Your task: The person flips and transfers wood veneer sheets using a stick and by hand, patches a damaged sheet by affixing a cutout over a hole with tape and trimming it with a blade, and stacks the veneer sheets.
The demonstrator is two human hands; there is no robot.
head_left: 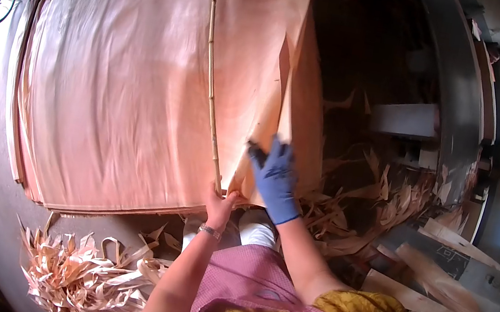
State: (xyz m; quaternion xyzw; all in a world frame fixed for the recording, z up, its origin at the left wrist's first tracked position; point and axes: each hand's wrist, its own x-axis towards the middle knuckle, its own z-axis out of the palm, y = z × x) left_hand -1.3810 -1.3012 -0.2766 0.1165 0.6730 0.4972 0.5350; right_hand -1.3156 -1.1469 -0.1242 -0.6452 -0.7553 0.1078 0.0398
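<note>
A thin jointed bamboo stick lies lengthwise over a wide stack of pinkish wood veneer sheets. At the near edge of the stack, my bare left hand is closed around the stick's lower end, its thumb by the veneer edge. My right hand, in a blue glove with dark fingertips, is over the veneer to the right of the stick. Its thumb and fingers are spread apart, and it looks slightly blurred. Just beyond it, a split strip of veneer lifts along the right side of the top sheet.
Curled veneer scraps are heaped on the floor at lower left. More scraps lie to the right of the stack, near flat wood pieces. A long dark machine frame runs along the right. A bicycle stands at far left.
</note>
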